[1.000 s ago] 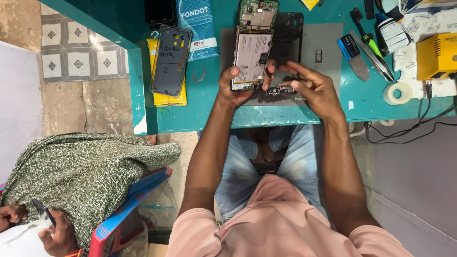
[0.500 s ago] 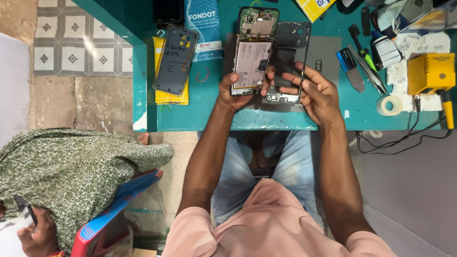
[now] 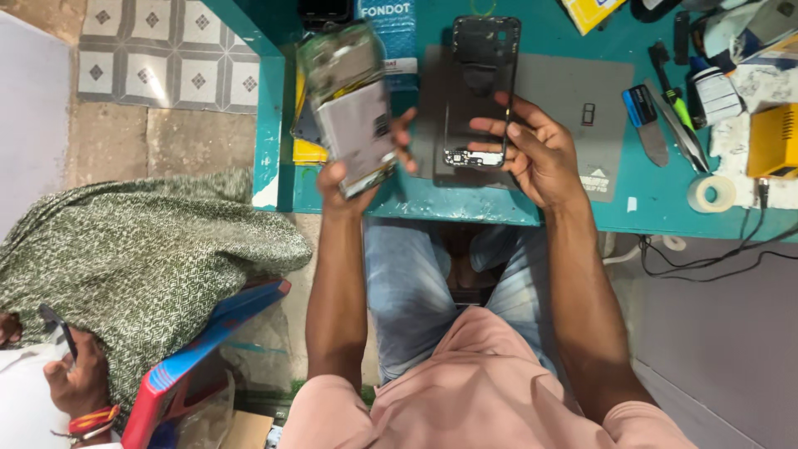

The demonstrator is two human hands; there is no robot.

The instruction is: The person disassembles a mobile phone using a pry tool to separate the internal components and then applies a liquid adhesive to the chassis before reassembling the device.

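In the head view, the left hand [image 3: 359, 170] pinches an opened phone body [image 3: 349, 104] by its lower end, lifted and tilted above the surface [image 3: 665, 187] edge; that loose hold could let it slip to the floor. Just right of it, the right hand [image 3: 539, 151] clasps the black back frame [image 3: 480, 91] by its side; bare fingers could bend it.

A blue packet [image 3: 391, 33] and a yellow box [image 3: 592, 10] lie at the bench's far edge.

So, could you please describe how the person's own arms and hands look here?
Both arms are bare from short salmon-pink sleeves down. The left hand and right hand wear no gloves; no rings, watch or bands are visible.
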